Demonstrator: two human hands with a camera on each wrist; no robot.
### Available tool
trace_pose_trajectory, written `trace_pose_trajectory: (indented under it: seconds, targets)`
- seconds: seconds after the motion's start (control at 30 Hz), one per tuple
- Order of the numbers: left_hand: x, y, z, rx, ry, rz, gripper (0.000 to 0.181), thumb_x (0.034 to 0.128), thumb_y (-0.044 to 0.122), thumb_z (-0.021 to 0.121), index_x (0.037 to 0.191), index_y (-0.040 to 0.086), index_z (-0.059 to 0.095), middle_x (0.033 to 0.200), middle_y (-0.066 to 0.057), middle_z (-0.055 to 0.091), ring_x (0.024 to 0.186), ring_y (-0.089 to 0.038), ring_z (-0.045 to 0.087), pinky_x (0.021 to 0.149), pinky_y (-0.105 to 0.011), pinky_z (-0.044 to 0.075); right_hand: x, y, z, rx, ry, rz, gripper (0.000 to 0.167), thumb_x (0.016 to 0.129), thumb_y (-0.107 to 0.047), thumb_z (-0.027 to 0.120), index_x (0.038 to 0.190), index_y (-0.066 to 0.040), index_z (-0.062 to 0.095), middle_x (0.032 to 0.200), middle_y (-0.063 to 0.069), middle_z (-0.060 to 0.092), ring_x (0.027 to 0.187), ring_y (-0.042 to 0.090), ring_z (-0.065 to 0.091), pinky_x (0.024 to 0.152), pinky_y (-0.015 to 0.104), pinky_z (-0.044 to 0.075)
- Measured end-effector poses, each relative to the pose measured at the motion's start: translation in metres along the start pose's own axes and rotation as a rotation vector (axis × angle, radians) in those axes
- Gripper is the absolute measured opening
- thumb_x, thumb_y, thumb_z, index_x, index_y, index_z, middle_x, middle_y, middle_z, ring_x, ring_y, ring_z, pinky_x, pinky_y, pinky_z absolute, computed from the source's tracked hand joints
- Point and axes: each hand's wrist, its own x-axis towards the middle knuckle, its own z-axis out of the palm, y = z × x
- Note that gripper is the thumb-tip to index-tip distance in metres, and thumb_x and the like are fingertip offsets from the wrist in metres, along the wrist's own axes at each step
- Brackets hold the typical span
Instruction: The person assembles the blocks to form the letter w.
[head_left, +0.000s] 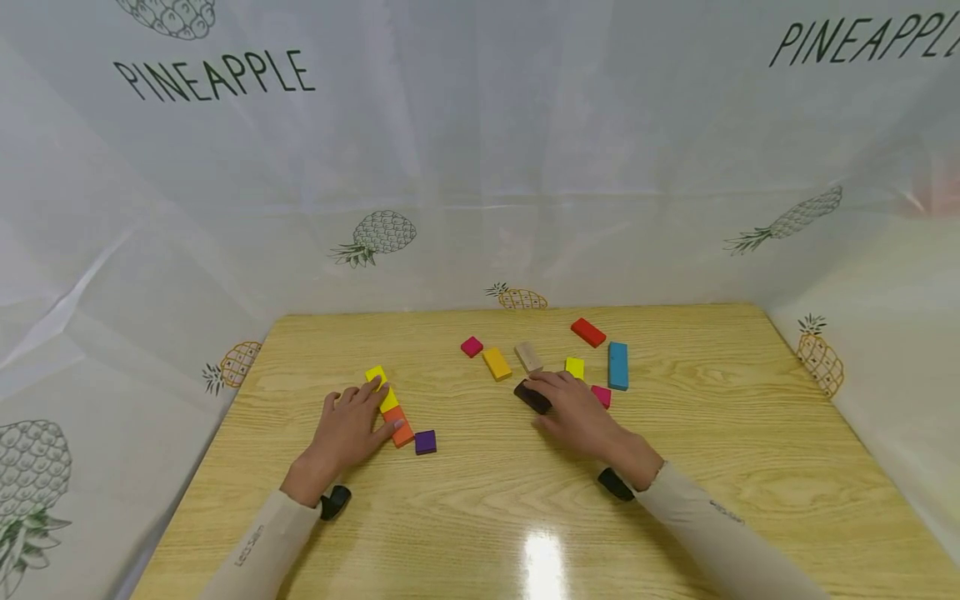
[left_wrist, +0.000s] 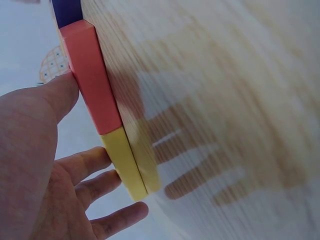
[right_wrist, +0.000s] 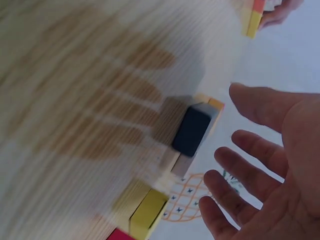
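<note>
On the left of the table, a yellow block and an orange block stand end to end in a line. My left hand rests on this row, its thumb at the orange block and its spread fingers at the yellow part. A dark purple block lies at the near end of the row. My right hand hovers by a black block; in the right wrist view its relaxed fingers are apart from that block.
Near the right hand lie a yellow block, a pink block, a blue block and a red block. Farther back are a wood-coloured block, an amber block and another pink block. A pineapple-print sheet surrounds the table.
</note>
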Motion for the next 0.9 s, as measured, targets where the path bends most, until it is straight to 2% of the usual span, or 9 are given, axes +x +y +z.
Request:
trace_pose_trajectory:
  seconds: [0.13,0.33,0.5,0.73,0.9]
  targets:
    - [0.000,0.000,0.000,-0.003,-0.004,-0.003,0.064,0.1029,0.038,0.069,0.152,0.000,0.056,0.159,-0.022,0.050,0.134,-0.048,0.052,0.106,-0.070,0.037,-0.002,0.007,-0.001,0.012,-0.014,-0.020,0.060,0.094,-0.012,0.082,0.148,0.001,0.059,0.152,0.018,0.057,0.135,0.041,0.054,0.110,0.062,0.045]
    - [-0.001,0.000,0.000,-0.006,0.001,0.004,0.064,0.1029,0.038,0.069,0.152,0.000,0.056,0.158,-0.023,0.050,0.134,-0.048,0.053,0.106,-0.070,0.038,-0.002,0.016,-0.003,-0.009,-0.035,-0.087,0.060,0.092,0.002,0.071,0.150,0.001,0.056,0.155,0.020,0.054,0.138,0.043,0.053,0.109,0.062,0.045]
    - [-0.001,0.001,-0.001,-0.014,0.007,0.005,0.064,0.1026,0.038,0.070,0.152,-0.001,0.056,0.158,-0.023,0.050,0.134,-0.048,0.052,0.106,-0.070,0.037,-0.001,0.020,-0.005,-0.024,-0.062,-0.130,0.062,0.092,0.008,0.064,0.152,0.001,0.055,0.157,0.020,0.052,0.141,0.044,0.051,0.111,0.062,0.044]
    - [0.000,0.001,-0.001,-0.024,0.010,0.003,0.064,0.1024,0.038,0.070,0.152,0.000,0.055,0.159,-0.023,0.049,0.135,-0.049,0.052,0.106,-0.070,0.037,0.002,0.024,-0.004,-0.023,-0.059,-0.192,0.064,0.090,0.013,0.062,0.152,0.002,0.055,0.157,0.019,0.053,0.140,0.044,0.051,0.111,0.061,0.045]
    - [-0.002,0.000,0.001,-0.024,0.005,0.000,0.065,0.1029,0.038,0.069,0.153,0.000,0.054,0.159,-0.023,0.049,0.135,-0.049,0.052,0.106,-0.070,0.037,0.004,0.028,0.000,-0.018,-0.050,-0.263,0.059,0.093,0.015,0.061,0.151,0.001,0.056,0.157,0.018,0.053,0.137,0.043,0.053,0.108,0.060,0.047]
